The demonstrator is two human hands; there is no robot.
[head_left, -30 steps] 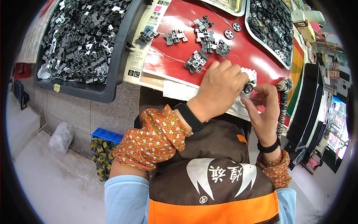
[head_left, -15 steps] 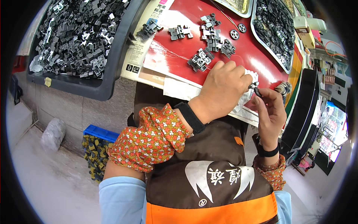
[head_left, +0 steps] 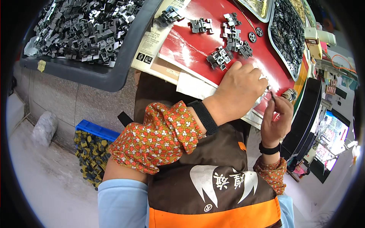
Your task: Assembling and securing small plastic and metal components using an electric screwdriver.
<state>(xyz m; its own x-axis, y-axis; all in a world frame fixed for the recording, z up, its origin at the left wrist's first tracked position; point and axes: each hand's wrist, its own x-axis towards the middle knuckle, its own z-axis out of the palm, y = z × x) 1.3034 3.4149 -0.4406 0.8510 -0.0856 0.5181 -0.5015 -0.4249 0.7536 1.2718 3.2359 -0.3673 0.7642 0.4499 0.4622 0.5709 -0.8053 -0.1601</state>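
Note:
My left hand [head_left: 241, 89] is curled over the near edge of the red work surface, its fingers closed and pointing down. Whatever it grips is hidden beneath the knuckles. Close to its fingertips, my right hand [head_left: 276, 119] pinches a small black wheel [head_left: 272, 95], seen nearly edge-on, between thumb and fingers. Just beyond my left hand lie several grey-black plastic chassis pieces [head_left: 219, 58], with another one [head_left: 200, 26] farther left. Two loose black wheels with silvery spokes [head_left: 252, 37] lie beside thin metal rods [head_left: 246, 16].
A large dark bin [head_left: 125, 62] full of grey-black plastic parts stands at left. At far right is a tray [head_left: 270, 36] of black wheels, beside a tray [head_left: 270, 11] of thin rods. A blue crate [head_left: 97, 130] with yellow-and-black parts sits low at left. A twisted cord bundle [head_left: 289, 94] lies right.
The view has shifted, so the table things sit farther right and higher. My right hand has turned slightly, its fingers more curled, and the black wheel now shows thinner. Both hands stay close together.

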